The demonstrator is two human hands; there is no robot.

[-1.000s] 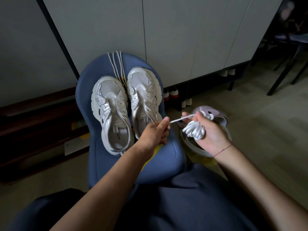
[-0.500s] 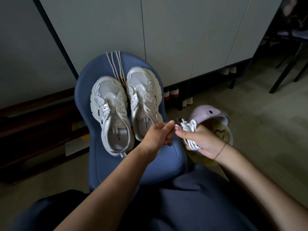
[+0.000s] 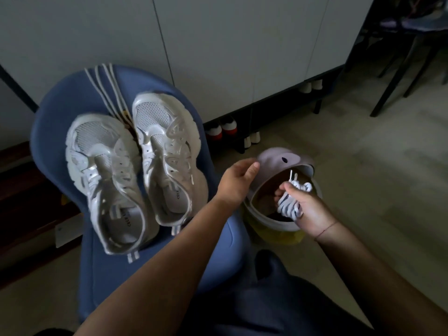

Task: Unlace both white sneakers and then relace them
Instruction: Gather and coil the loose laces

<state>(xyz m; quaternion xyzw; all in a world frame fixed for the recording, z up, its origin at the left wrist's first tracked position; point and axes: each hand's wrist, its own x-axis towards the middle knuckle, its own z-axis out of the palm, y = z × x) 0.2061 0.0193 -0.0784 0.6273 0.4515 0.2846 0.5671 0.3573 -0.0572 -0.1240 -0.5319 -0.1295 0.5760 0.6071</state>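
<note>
Two white sneakers lie side by side, toes away from me, on a blue chair seat [image 3: 111, 270]: the left sneaker [image 3: 104, 180] and the right sneaker [image 3: 167, 154], both without laces. A loose white lace [image 3: 104, 86] lies in several strands over the chair's far edge. My right hand [image 3: 305, 204] is shut on a bundled white lace [image 3: 289, 200], held over the open bin [image 3: 271, 221]. My left hand [image 3: 238, 180] is empty, fingers loosely curled, with its fingertips at the bin's raised lid [image 3: 281, 158].
The pale bin with a yellow liner stands on the floor right of the chair. White cabinet doors [image 3: 218, 44] rise behind, with shoes [image 3: 220, 129] under them. Dark chair legs [image 3: 397, 76] stand at the far right. My dark-clothed lap fills the bottom.
My hands have parted. The left hand has let go of the lace end and moved to the bin lid. The right hand has carried the bundled lace right and down over the bin.
</note>
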